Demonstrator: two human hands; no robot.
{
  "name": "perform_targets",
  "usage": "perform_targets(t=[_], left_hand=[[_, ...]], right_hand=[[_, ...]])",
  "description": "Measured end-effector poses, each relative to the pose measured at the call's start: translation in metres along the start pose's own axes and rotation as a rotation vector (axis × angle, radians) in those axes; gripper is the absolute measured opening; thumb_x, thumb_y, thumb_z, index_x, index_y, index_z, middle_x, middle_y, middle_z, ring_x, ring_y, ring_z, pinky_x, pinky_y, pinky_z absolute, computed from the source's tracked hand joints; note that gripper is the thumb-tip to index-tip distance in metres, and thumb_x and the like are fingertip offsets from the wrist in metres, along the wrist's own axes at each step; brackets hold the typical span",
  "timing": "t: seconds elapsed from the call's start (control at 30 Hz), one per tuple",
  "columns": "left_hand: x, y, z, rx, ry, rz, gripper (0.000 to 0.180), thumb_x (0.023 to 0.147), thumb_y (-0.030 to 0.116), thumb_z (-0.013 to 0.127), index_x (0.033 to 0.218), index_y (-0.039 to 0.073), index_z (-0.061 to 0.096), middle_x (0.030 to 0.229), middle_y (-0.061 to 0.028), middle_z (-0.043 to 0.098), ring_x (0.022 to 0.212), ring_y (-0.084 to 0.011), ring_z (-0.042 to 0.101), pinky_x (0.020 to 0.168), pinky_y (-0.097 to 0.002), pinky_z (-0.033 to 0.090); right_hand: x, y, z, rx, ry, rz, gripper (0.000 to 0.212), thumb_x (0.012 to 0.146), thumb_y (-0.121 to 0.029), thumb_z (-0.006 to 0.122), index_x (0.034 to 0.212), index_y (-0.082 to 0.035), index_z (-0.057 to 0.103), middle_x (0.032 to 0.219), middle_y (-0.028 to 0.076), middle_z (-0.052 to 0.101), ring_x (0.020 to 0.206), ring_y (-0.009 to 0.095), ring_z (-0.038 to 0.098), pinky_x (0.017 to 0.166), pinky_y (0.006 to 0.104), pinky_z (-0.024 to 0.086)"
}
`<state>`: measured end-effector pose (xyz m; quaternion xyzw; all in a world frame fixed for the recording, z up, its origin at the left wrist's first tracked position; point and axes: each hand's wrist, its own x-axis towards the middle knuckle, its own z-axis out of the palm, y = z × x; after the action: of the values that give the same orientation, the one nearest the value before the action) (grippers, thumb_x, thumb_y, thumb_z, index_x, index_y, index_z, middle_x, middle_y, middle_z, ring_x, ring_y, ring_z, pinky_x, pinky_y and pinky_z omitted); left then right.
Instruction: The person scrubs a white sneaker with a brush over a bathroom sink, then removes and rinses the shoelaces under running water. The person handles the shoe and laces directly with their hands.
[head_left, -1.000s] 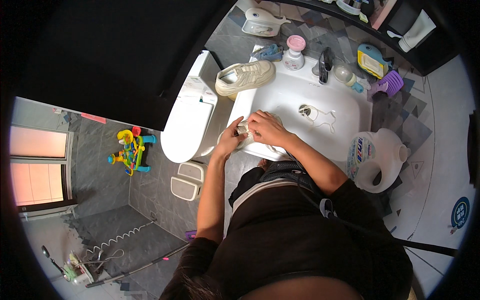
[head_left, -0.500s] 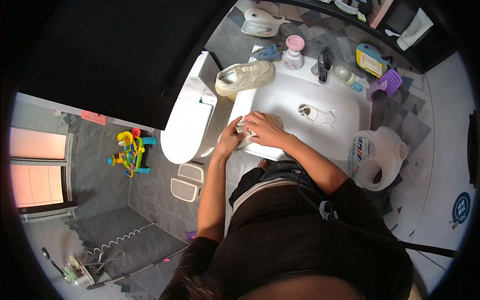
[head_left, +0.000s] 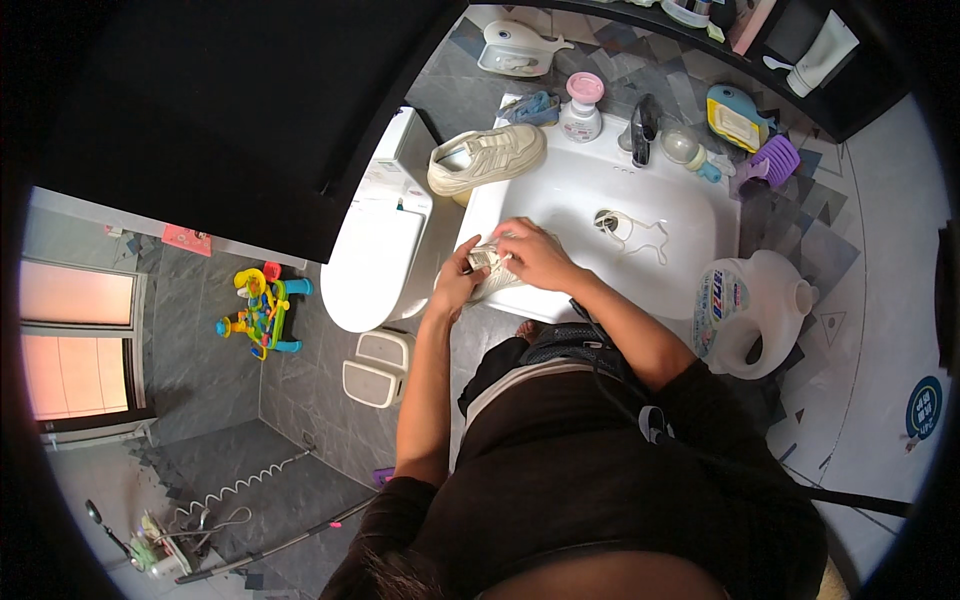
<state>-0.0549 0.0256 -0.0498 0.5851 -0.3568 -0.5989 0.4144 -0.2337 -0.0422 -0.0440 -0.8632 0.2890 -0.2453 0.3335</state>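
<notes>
A cream sneaker [head_left: 493, 283] is held over the near left rim of the white sink [head_left: 640, 295]. My left hand [head_left: 458, 284] grips it from the left, thumb on its upper. Over the lace area, my right hand [head_left: 540, 262] has its fingers bent together in a pinch; what is between the fingertips is too small to make out. The matching cream sneaker [head_left: 490, 160] lies on the sink's far left corner. A loose cream shoelace [head_left: 655, 240] trails from the drain across the basin floor.
A black faucet [head_left: 642, 130], a pink-topped pump bottle [head_left: 582, 115] and a blue cloth [head_left: 535, 108] line the sink's back. To the right stand a purple brush [head_left: 775, 162] and a large white jug [head_left: 770, 300]. The toilet [head_left: 375, 260] and a step stool [head_left: 378, 368] are on my left.
My right hand has lifted slightly off the sneaker, its fingers drawing together above the lace area. More of the sneaker's upper shows. My left hand keeps its grip.
</notes>
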Motion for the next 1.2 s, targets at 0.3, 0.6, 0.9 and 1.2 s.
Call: perform_targets(t=[0.3, 0.6, 0.9, 1.2], left_hand=[[0.007, -0.010, -0.001, -0.036, 0.028, -0.001, 0.059, 0.078, -0.007, 0.058, 0.134, 0.005, 0.042, 0.101, -0.0086, 0.061, 0.085, -0.0130, 0.055, 0.074, -0.0234, 0.044], [0.006, -0.006, -0.001, 0.001, 0.035, -0.021, 0.059, 0.078, -0.005, 0.061, 0.133, 0.005, 0.043, 0.072, 0.0040, 0.040, 0.060, -0.0056, 0.037, 0.052, -0.0199, 0.031], [0.006, -0.007, 0.000, -0.012, 0.027, 0.008, 0.059, 0.078, -0.006, 0.059, 0.133, 0.004, 0.041, 0.080, 0.0011, 0.048, 0.065, -0.0063, 0.042, 0.055, -0.0199, 0.035], [0.001, -0.001, 0.002, -0.060, 0.059, -0.031, 0.061, 0.080, -0.008, 0.055, 0.137, 0.003, 0.035, 0.107, -0.0115, 0.060, 0.092, -0.0158, 0.055, 0.080, -0.0252, 0.043]], right_hand=[[-0.004, 0.033, 0.010, 0.242, 0.113, 0.179, 0.021, 0.073, -0.013, 0.065, 0.087, -0.007, 0.050, 0.106, 0.008, 0.053, 0.107, 0.027, 0.049, 0.088, 0.0384, 0.041], [0.000, -0.004, 0.019, -0.155, 0.012, -0.197, 0.019, 0.070, -0.012, 0.067, 0.084, -0.007, 0.054, 0.114, 0.009, 0.050, 0.118, 0.027, 0.042, 0.096, 0.0403, 0.037], [0.001, -0.005, 0.025, -0.228, 0.077, -0.169, 0.008, 0.074, -0.008, 0.059, 0.080, -0.003, 0.060, 0.119, 0.009, 0.051, 0.120, 0.026, 0.040, 0.097, 0.0411, 0.034], [-0.002, 0.026, -0.030, -0.114, 0.454, -0.001, 0.009, 0.070, -0.002, 0.060, 0.071, -0.004, 0.052, 0.116, 0.012, 0.052, 0.110, 0.032, 0.047, 0.092, 0.0419, 0.037]])
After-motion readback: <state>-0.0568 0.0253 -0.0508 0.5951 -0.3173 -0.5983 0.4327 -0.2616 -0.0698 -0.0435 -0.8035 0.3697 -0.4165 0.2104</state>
